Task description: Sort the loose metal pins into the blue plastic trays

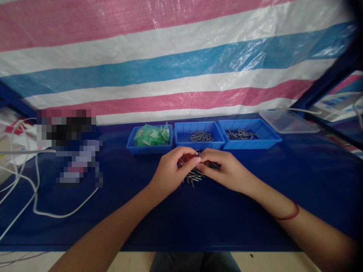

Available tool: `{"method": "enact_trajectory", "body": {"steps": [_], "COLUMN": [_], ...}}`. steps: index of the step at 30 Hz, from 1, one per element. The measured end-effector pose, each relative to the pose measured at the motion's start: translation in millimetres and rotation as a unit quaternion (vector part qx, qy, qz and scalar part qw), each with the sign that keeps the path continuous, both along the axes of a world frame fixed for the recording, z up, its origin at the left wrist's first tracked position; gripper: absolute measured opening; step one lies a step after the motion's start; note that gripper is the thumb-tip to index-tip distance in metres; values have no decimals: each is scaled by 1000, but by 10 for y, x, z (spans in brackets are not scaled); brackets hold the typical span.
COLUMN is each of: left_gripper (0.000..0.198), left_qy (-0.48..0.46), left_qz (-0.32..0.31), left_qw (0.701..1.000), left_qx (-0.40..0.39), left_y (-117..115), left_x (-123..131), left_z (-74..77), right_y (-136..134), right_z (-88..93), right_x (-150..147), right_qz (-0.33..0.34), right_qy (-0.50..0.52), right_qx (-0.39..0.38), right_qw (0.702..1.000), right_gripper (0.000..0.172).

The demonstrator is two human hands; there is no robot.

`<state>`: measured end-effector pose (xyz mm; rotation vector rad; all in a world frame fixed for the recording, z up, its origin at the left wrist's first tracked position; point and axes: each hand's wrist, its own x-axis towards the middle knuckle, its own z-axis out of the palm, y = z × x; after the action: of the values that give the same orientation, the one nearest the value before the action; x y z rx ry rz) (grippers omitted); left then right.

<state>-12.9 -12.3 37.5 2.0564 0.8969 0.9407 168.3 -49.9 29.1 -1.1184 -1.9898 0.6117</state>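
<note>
My left hand (170, 168) and my right hand (228, 168) meet at the fingertips over the middle of the blue table (181, 223). Each has its thumb and fingers pinched together. A small dark bit (197, 153) shows between the fingertips, too small to name. Beneath the hands lies a loose pile of thin metal pieces (194, 176), like screws or pins, partly hidden by the fingers. Just beyond, a blue bin (202, 145) and another blue bin (252, 144) to its right hold similar metal pieces.
At the left of the row, a third blue bin (150, 150) holds green plastic packets (153, 135). A clear plastic lid (289, 121) lies at the back right. White cables (56, 216) and blurred-out items (76, 162) are on the left. A striped sheet (170, 64) hangs behind.
</note>
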Motion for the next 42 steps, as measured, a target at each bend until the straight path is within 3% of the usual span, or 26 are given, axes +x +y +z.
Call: {"method": "enact_trajectory", "body": {"steps": [9,16,25,31,34,37,40,42], "left_gripper": [11,9,11,15,19,21,26,33], "left_qy": [-5,-8,40,98,131,177,256,306], "left_qz": [-11,-13,-27,-41,-41,-85,-170,-219], "left_qw": [1000,999,995,991,986,971,930,894], "left_qx": [-1,34,83,84,98,138,204,242], "left_y": [5,15,79,68,54,59,72,75], "left_x": [-8,-18,-53,-47,-50,-76,-123,-152], "left_z": [-10,30,-30,-43,-15,40,94,109], "right_y": [2,-2,-1,-11,19,61,102,130], "right_z": [-24,-3,-21,28,73,123,149,142], "right_x": [1,10,34,44,171,415,699,855], "right_qz": [1,-63,-121,-112,-177,-296,-428,-465], "right_qy": [37,76,141,89,63,31,-33,-89], "right_qx": [-16,-6,-49,-22,22,87,131,122], "right_qw": [999,995,981,989,982,951,894,872], "right_gripper": [14,7,13,15,16,16,18,22]}}
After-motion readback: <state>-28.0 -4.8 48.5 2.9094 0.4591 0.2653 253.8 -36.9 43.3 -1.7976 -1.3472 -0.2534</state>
